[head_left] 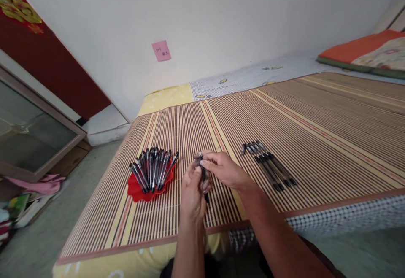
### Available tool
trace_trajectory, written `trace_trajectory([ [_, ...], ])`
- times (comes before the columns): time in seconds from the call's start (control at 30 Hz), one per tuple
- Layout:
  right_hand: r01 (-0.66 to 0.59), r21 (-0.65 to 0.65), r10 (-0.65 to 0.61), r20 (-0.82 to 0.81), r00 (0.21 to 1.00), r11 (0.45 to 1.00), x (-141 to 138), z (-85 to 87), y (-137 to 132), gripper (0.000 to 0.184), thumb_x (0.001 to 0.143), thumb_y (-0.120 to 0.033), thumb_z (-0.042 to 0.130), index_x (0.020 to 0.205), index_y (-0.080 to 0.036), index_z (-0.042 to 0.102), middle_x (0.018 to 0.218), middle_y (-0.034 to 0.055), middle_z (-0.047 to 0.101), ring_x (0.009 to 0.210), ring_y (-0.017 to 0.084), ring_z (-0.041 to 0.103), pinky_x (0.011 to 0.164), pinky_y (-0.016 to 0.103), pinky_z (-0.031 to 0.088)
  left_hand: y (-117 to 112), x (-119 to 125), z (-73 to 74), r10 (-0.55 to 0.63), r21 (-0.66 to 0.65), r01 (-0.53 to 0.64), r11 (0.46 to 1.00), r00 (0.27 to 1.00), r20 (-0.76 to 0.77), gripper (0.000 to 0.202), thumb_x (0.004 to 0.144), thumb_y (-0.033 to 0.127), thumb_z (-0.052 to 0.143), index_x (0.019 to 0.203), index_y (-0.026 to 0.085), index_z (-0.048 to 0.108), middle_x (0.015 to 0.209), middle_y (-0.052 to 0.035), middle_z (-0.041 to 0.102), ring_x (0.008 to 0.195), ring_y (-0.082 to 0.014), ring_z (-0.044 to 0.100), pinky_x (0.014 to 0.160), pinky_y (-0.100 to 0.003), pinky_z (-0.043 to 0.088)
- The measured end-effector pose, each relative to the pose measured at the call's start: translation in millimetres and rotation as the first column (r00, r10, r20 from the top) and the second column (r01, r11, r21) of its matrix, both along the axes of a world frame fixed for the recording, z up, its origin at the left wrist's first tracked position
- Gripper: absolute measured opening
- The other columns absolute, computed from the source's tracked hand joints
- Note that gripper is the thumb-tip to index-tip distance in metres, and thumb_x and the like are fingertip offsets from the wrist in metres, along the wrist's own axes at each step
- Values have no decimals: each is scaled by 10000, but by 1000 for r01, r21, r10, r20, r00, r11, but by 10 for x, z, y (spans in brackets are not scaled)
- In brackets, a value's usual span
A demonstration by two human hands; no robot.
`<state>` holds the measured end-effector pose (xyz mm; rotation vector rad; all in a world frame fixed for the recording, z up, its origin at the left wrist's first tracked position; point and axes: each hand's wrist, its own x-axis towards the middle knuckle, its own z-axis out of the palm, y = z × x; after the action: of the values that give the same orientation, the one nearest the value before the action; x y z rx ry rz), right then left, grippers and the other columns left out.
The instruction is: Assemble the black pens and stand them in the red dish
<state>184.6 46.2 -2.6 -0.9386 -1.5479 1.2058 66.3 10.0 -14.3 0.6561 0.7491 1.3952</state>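
Both my hands meet over the striped mat. My left hand [193, 185] is wrapped round a black pen [203, 169], which points up and away from me, its lower end showing below the fingers. At the pen's upper end, my right hand [223, 167] pinches with thumb and forefinger. Left of my hands, a red scalloped plate [134, 195] carries several capped pens [155, 168] with clear barrels. To the right lie several pens without caps [275, 170], side by side. Just beyond them, several loose pen caps [252, 147] form a row.
The bamboo mat [177, 130] covers a bed against a white wall [221, 25]. A pink note [161, 51] is stuck on the wall. Orange folded bedding [354, 46] lies at the far right. A glass-panelled cabinet door [28, 122] stands at the left, beyond the bed's edge.
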Motion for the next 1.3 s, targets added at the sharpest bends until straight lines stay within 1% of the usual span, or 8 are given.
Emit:
trace_trajectory([
  [0.2, 6, 27, -6, 1, 1000, 1000, -2, 41, -28, 198, 877, -261, 561, 731, -170, 661, 1154, 99, 639, 1074, 200, 629, 950, 333, 482, -8, 42, 1, 99, 112, -87, 990, 989, -107, 369, 794, 352, 773, 1085, 178, 626, 616, 68, 489, 444, -42, 355, 422, -165, 273],
  [0.4, 7, -197, -38, -153, 987, 980, -265, -99, -61, 217, 913, -320, 501, 955, -177, 659, 601, -41, 545, 467, 121, 527, 501, 252, 475, 73, 1, -1, 215, 70, -207, 976, 969, -124, 366, 757, 363, 793, 1042, 167, 674, 762, 8, 625, 536, -65, 497, 473, -174, 368],
  [0.53, 240, -2, -238, 130, 962, 971, -127, -151, -29, 208, 939, -256, 486, 966, -172, 675, 801, 34, 675, 757, 175, 640, 736, 298, 510, 129, -51, -87, 207, 50, -201, 978, 966, -155, 361, 741, 408, 799, 948, 134, 684, 635, 30, 586, 477, -54, 448, 435, -156, 329],
  [0.7, 481, 295, -544, 641, 541, 826, 460, -183, 72, 339, 935, -83, 414, 1158, -49, 666, 1135, 190, 653, 1092, 262, 575, 924, 340, 440, 126, -62, -152, 131, -4, -134, 991, 972, -193, 343, 735, 397, 801, 912, 139, 659, 657, 18, 614, 475, -47, 460, 420, -142, 316],
  [0.8, 481, 333, -509, 807, 299, 811, 690, -247, 120, 365, 863, 8, 422, 1114, -18, 687, 1128, 218, 644, 1070, 297, 576, 908, 351, 424, 116, -29, -135, 75, -27, -80, 996, 984, -164, 330, 721, 379, 811, 877, 148, 634, 674, 22, 611, 487, -47, 468, 416, -139, 314],
  [0.87, 451, 310, -439, 872, 216, 837, 736, -296, 137, 359, 832, 33, 426, 1053, -12, 704, 1108, 225, 648, 1061, 309, 585, 887, 350, 420, 113, -5, -120, 54, -28, -59, 998, 986, -158, 329, 712, 373, 818, 854, 151, 620, 678, 26, 603, 487, -45, 462, 413, -140, 312],
  [1.13, 406, 232, -348, 907, 238, 884, 639, -278, 106, 238, 914, -113, 497, 887, -82, 732, 996, 195, 705, 893, 243, 676, 749, 301, 417, 99, 13, -156, 19, -15, -23, 1000, 975, -222, 357, 694, 372, 833, 826, 161, 578, 681, 36, 589, 514, -53, 474, 452, -155, 356],
  [1.3, 437, 258, -398, 877, 267, 862, 628, -261, 91, 166, 891, -231, 632, 1000, -116, 683, 1004, 156, 717, 938, 258, 686, 754, 300, 425, 98, 33, -204, 26, 17, -22, 1000, 948, -316, 321, 707, 345, 818, 812, 158, 579, 669, 45, 585, 530, -49, 488, 497, -153, 382],
])
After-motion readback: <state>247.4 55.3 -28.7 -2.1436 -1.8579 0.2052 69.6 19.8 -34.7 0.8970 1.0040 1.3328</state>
